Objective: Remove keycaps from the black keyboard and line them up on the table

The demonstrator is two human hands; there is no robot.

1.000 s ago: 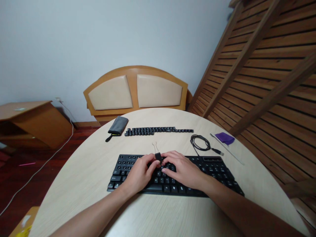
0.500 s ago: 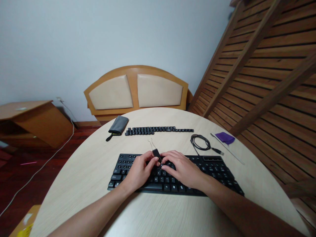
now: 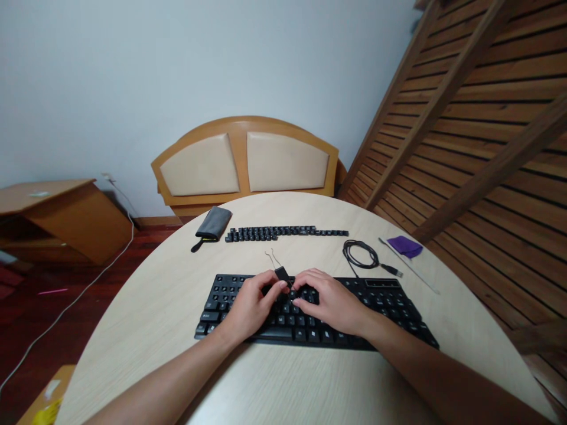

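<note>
A black keyboard (image 3: 274, 332) lies in front of me, with bare switches showing in its left-hand rows. Over its middle, my left hand (image 3: 252, 301) pinches a keycap puller (image 3: 282, 274) that has a black handle; its wire prongs point up and away from me. The fingers of my right hand (image 3: 330, 300) are curled at the puller's lower end, thumb and index finger about a small black keycap (image 3: 293, 294). How firmly they touch it is partly hidden.
Removed keycaps (image 3: 266, 232) stand in rows behind the keyboard. A dark grey pouch (image 3: 214, 223) is at the back left. To the right lie a coiled USB cable (image 3: 361, 254), a purple cloth (image 3: 405, 246) and a thin pale stick (image 3: 414, 268).
My right thumb and index finger have closed in slightly around the puller's lower end. The left hand keeps nearly the same place, and the view has shifted a little.
</note>
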